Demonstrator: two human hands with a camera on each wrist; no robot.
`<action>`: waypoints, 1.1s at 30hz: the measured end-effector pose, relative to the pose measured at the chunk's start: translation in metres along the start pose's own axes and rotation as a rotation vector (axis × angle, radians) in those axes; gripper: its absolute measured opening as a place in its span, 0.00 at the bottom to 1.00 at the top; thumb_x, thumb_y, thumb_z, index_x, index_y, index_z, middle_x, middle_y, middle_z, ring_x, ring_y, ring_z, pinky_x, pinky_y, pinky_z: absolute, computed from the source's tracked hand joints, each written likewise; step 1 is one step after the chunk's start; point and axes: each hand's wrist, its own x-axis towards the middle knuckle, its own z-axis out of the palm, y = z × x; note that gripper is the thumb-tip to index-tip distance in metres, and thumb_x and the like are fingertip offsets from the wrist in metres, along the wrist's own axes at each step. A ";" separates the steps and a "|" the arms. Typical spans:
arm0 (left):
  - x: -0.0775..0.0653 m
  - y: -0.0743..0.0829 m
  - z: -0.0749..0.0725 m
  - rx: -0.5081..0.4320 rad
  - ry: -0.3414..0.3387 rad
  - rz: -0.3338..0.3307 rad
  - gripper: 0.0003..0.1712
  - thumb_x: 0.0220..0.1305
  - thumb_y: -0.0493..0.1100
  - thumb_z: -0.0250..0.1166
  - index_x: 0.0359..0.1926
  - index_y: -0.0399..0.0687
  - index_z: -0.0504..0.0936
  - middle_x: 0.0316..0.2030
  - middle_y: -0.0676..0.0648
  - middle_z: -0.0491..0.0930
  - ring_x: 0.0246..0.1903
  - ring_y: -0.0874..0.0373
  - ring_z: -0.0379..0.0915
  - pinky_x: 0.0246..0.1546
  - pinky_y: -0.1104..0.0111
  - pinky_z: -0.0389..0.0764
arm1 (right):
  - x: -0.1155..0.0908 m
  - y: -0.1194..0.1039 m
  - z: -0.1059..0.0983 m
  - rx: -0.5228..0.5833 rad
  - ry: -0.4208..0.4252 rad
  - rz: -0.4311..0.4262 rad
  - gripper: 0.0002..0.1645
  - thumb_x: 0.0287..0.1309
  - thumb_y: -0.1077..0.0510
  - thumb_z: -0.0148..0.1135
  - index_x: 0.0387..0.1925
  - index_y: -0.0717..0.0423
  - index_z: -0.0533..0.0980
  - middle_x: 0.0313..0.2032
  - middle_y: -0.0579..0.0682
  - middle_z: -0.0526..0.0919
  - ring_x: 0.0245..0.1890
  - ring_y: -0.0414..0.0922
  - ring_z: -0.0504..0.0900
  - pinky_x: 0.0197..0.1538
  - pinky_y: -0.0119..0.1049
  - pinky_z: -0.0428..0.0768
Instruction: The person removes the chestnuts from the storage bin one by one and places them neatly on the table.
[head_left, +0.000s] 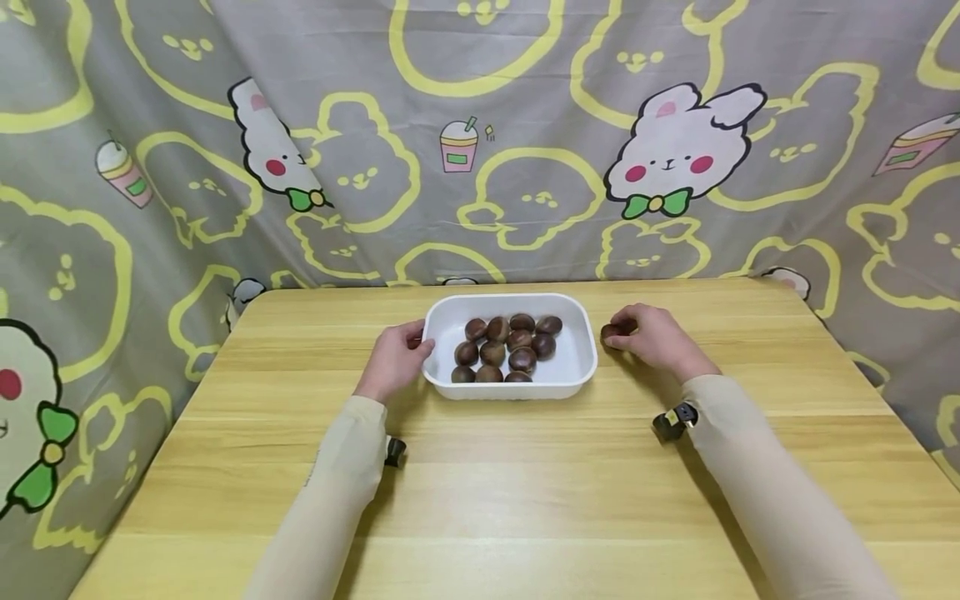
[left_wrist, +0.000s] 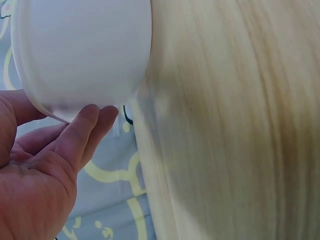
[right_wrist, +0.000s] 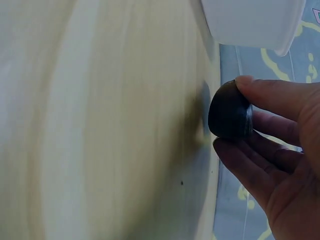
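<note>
A white plastic tray [head_left: 582,367] stands on the table with several brown chestnuts [head_left: 522,359] in it, grouped at its middle and left. My left hand [head_left: 393,363] grips the tray's left end. In the left wrist view the thumb lies over the rim and the fingers [left_wrist: 82,127] press the outer wall. Just off the tray's right end, my right hand [head_left: 654,337] pinches a single chestnut [right_wrist: 230,111] between thumb and fingertips. Whether that chestnut touches the table I cannot tell.
The wooden table [head_left: 480,500] reaches back to a grey curtain [head_left: 540,108] with yellow outlines and cartoon animals, which also hangs at both sides. Small black wrist cameras [head_left: 670,423] sit under the sleeves.
</note>
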 end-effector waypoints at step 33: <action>0.001 -0.005 0.000 -0.023 -0.015 -0.030 0.27 0.71 0.41 0.60 0.67 0.35 0.70 0.55 0.36 0.78 0.53 0.46 0.76 0.50 0.60 0.78 | -0.001 -0.044 0.000 0.232 0.146 -0.125 0.18 0.62 0.60 0.65 0.51 0.67 0.77 0.45 0.59 0.82 0.45 0.54 0.81 0.50 0.47 0.79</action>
